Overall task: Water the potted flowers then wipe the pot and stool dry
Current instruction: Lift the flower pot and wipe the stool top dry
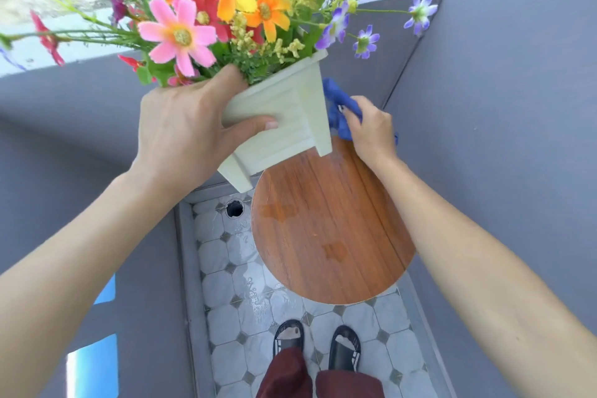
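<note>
My left hand (184,129) grips the rim of a pale square pot (284,119) and holds it lifted and tilted above the round wooden stool (326,223). Bright flowers (223,0) in pink, orange, yellow and purple spill out of the pot toward the top of the view. My right hand (371,129) is closed on a blue cloth (339,103), pressed against the pot's far side at the stool's back edge. Two small wet patches (334,250) lie on the stool top.
Grey walls close in on the left, back and right. The floor is wet octagon tile (232,300) with a drain hole (234,208) near the left wall. My feet in black sandals (318,344) stand just in front of the stool.
</note>
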